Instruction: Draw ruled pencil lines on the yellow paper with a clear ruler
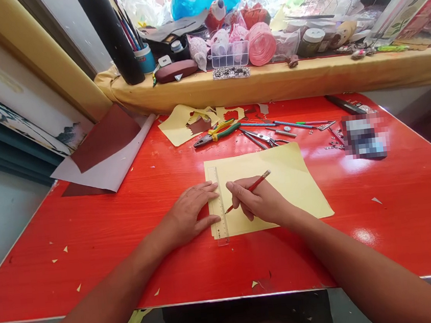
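A sheet of pale yellow paper (279,185) lies on the red table in front of me. Along its left edge rests a clear ruler (219,233), nearly upright in the view. My left hand (190,210) is spread out flat, its fingertips and thumb pressing on the ruler. In my right hand (256,198) is a red pencil (260,178) with a white eraser end, gripped between thumb and fingers. The pencil's tip meets the paper right beside the ruler's right edge.
Behind the paper lie pliers (216,133), scissors (265,138) and several pens. Cut yellow paper (177,127) sits farther back. Brown and white sheets (106,152) curl at the left. Small scraps dot the red table (135,272). A cluttered ledge (193,93) runs along the back.
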A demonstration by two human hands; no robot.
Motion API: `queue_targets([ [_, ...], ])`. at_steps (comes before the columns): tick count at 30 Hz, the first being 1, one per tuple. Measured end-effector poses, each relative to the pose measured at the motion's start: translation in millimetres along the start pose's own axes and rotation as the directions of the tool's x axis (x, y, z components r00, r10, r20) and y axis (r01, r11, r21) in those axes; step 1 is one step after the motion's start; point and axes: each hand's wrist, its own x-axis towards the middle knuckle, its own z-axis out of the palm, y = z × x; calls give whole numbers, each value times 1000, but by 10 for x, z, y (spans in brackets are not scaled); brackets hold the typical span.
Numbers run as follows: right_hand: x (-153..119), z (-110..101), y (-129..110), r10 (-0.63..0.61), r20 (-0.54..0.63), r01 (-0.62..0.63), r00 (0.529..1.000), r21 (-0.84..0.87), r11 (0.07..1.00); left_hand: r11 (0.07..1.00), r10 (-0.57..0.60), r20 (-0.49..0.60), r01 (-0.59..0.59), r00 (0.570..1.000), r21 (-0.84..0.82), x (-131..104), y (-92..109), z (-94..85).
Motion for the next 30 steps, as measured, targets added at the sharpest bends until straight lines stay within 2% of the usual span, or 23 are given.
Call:
queue_targets([
  [20, -7, -4, -2, 12, 42, -15, 999, 73, 997, 1000, 5, -2, -5, 1000, 7, -9, -20, 19],
  [23, 18, -24, 12, 1, -39, 4, 999, 141, 990, 1000, 0, 3, 0, 1000, 13, -9, -11, 10],
  [26, 65, -69, 51, -20, -191, 62, 981, 217, 974, 1000, -4, 13, 4, 1000, 27, -7, -3, 2],
  [30, 126, -136, 170, -110, -320, 148, 941, 99, 984, 999, -7, 12, 6, 1000, 42, -7, 2, 2],
])
